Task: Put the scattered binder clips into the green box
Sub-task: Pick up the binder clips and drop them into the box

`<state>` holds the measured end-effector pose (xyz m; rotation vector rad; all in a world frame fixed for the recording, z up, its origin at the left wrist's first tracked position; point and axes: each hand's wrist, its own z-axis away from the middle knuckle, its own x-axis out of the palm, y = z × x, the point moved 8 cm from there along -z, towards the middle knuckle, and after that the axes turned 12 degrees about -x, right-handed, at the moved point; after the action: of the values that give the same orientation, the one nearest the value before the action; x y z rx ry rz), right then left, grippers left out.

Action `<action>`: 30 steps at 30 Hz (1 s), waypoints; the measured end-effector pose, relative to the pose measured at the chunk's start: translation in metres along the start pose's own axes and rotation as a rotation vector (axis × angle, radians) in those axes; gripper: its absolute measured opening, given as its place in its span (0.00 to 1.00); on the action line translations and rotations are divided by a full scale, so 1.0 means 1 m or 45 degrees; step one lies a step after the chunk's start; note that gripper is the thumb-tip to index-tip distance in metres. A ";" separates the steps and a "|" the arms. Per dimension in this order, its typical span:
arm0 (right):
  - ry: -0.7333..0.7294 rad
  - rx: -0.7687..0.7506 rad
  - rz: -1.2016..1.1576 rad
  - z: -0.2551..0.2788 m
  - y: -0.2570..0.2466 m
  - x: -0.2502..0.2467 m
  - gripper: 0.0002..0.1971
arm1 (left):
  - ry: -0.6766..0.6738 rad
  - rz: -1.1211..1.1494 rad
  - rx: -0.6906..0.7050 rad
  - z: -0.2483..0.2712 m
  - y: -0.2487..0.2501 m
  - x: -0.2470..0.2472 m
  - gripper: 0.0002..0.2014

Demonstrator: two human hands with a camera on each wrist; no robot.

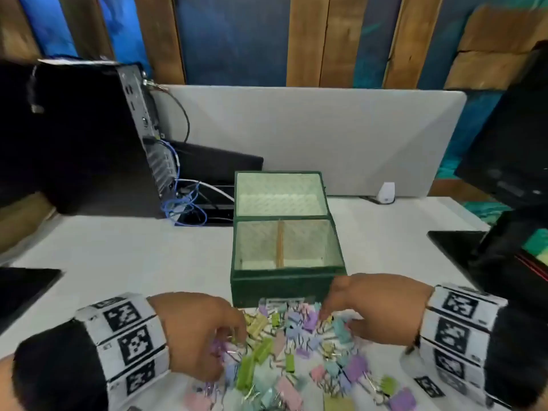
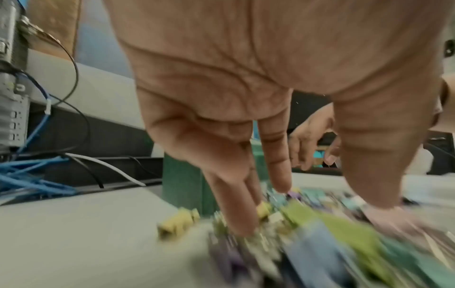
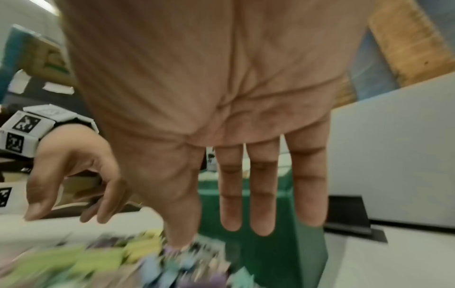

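Head view shows your pile of small pastel binder clips [image 1: 296, 348], in pink, purple, blue, lime and pale yellow with thin wire handles, spread over the white table [image 1: 118, 256] at the lower centre of the frame, just in front of the dark green rectangular box [image 1: 284, 284]. That box stands open, its pale patterned lining showing, with a thin wooden divider [image 1: 279, 243] running down the middle of its lower compartment and its lid [image 1: 278, 192] tipped back behind it; no clip shows inside. Your left hand [image 1: 195, 333] sits at the lower left of the pile with fingers bent down into the clips, and your right hand [image 1: 373, 307] reaches in from the lower right, fingers pointing down at the heap near the box's front wall. In the left wrist view the fingers [image 2: 236, 210] are extended, their tips touching the clips, and in the right wrist view the fingers [image 3: 262, 204] hang straight above the clips; neither hand visibly grips one, so both read as released. Both wrist views smear the clips into streaks of colour, so you cannot make out single clips there. The pile's lower edge is cut off at the bottom of the head view, and your hands cover part of it.
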<state>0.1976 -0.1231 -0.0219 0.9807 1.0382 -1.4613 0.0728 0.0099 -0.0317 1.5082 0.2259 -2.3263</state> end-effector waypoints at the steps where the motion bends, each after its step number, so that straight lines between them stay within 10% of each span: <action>1: -0.066 0.007 -0.023 -0.001 -0.006 0.008 0.24 | -0.068 -0.032 0.012 0.003 0.006 0.010 0.24; 19: -0.105 0.077 0.172 -0.059 -0.053 0.024 0.21 | 0.187 -0.174 -0.065 0.000 0.031 0.024 0.22; 30: -0.127 0.039 0.103 -0.061 -0.067 0.024 0.26 | 0.304 0.312 -0.119 0.009 0.008 0.008 0.14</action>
<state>0.1311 -0.0662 -0.0555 0.9512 0.8962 -1.4482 0.0650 -0.0024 -0.0346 1.6638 0.1947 -1.9222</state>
